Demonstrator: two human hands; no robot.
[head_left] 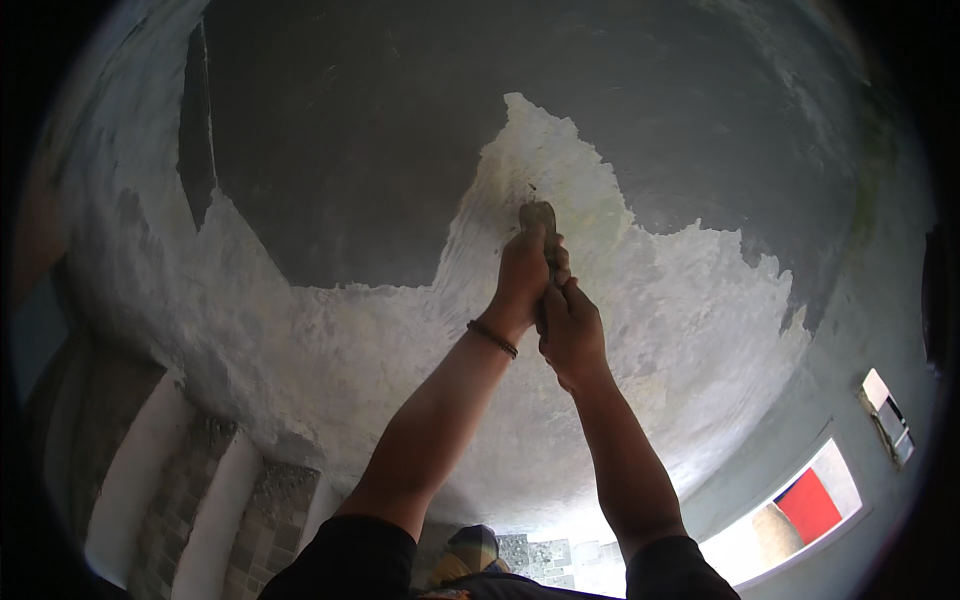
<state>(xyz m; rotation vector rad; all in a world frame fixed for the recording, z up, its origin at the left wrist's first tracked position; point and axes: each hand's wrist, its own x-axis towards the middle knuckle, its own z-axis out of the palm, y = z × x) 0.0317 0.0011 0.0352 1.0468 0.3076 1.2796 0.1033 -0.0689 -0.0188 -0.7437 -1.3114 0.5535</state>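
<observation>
Both my arms reach up to a wall whose dark grey paint (pixel 380 130) is partly stripped, leaving a pale, rough bare patch (pixel 560 170). My left hand (pixel 525 275), with a dark bracelet on the wrist, presses on the upper part of a scraper (pixel 540 214) whose blade end touches the pale patch. My right hand (pixel 572 335) grips the scraper's handle just below the left hand. The handle is mostly hidden by the fingers.
Pale tiled steps (pixel 190 480) run along the lower left. An opening with a red panel (pixel 810 505) shows at the lower right, and a small white box (pixel 888 415) sits on the wall above it. Dark sleeves cover my upper arms.
</observation>
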